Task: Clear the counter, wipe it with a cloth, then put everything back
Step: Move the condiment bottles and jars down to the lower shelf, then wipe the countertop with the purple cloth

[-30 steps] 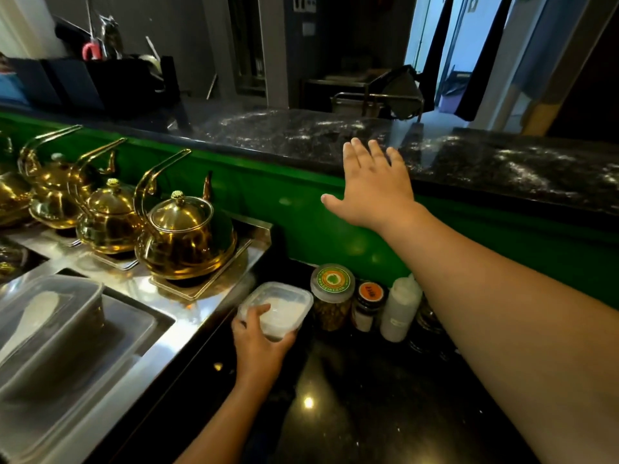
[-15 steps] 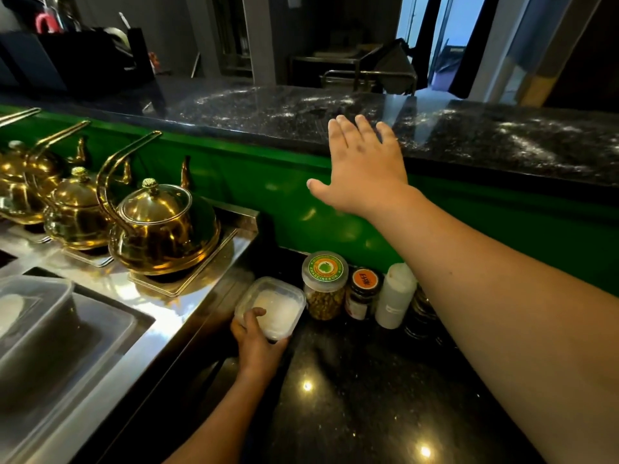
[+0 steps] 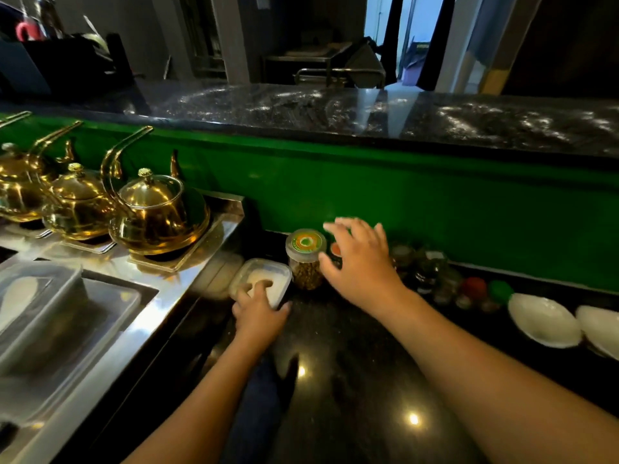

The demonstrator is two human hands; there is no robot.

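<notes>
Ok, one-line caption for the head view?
Left hand grips the lidded plastic tub; right hand hovers open by the green-lidded jar.

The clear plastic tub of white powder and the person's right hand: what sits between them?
In the head view, a clear jar with a green-and-orange lid, filled with brownish bits, stands between the clear plastic tub and the right hand.

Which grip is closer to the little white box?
Left. The left grip holds the white box at its near edge; the right grip is further right, beside the green-lidded jar.
</notes>
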